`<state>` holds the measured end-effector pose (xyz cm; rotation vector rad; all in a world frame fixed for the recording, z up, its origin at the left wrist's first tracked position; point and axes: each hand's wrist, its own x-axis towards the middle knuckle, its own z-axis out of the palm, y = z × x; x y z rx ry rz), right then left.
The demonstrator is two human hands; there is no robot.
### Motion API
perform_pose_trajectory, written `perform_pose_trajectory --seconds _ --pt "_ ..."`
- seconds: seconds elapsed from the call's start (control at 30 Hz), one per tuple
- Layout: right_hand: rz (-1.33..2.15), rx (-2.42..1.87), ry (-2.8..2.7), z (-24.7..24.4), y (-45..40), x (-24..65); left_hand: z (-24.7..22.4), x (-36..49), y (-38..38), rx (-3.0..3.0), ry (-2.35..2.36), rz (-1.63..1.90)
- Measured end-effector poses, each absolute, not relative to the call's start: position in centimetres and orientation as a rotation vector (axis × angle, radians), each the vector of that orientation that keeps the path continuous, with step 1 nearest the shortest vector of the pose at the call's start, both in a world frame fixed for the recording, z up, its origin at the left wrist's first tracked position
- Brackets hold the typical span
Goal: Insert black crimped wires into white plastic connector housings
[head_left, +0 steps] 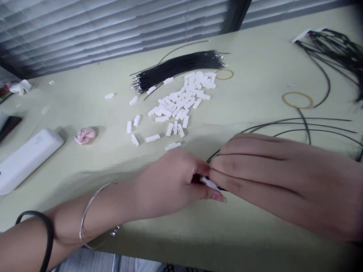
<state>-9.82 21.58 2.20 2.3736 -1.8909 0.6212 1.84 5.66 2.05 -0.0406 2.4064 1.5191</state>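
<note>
My left hand (176, 181) is closed around a small white plastic connector (209, 183), which shows between thumb and forefinger. Right beside it, my right hand (263, 177) pinches thin black wires (214, 155) at the connector's end; its fingertips meet the left hand's. Several wires (306, 126) trail out behind the right hand across the table. How far the wire ends sit in the connector is hidden by the fingers. Beyond my hands lies a loose pile of similar white connectors (181, 100), with a bundle of black wires (178, 68) with metal tips behind it.
Farther right are a heap of black wires (337, 53) with white connectors and a rubber band (297, 99). Another rubber band (225, 74) lies near the pile. At left stand a white oblong case (31, 158) and a small pink object (85, 136). Window blinds (113, 30) border the table's back edge.
</note>
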Motion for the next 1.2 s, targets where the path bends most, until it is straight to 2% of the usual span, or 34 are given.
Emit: perform_pose_trajectory --seconds 0.1,0.47,0.67,0.93,1.1,1.2 --pt "0.600 2.359 -1.725 2.6 21.3 -9.9 2.1 1.7 5.6 -0.106 2.310 1.607" --pt "0.681 2.201 -1.798 2.0 22.3 -11.0 2.1 2.0 5.1 -0.299 1.938 1.970" --pt "0.678 2.241 -1.767 1.7 22.5 -10.8 2.1 2.1 4.9 -0.165 2.096 1.825" --pt "0.749 2.326 -1.749 2.0 22.2 -11.6 2.2 2.1 5.0 -0.196 1.992 1.868" --pt "0.554 2.133 -2.262 2.6 22.6 -14.3 2.3 2.2 4.5 0.076 2.210 1.702" --pt "0.546 2.223 -2.353 2.0 22.5 -15.2 2.2 2.2 4.3 0.246 2.281 1.589"
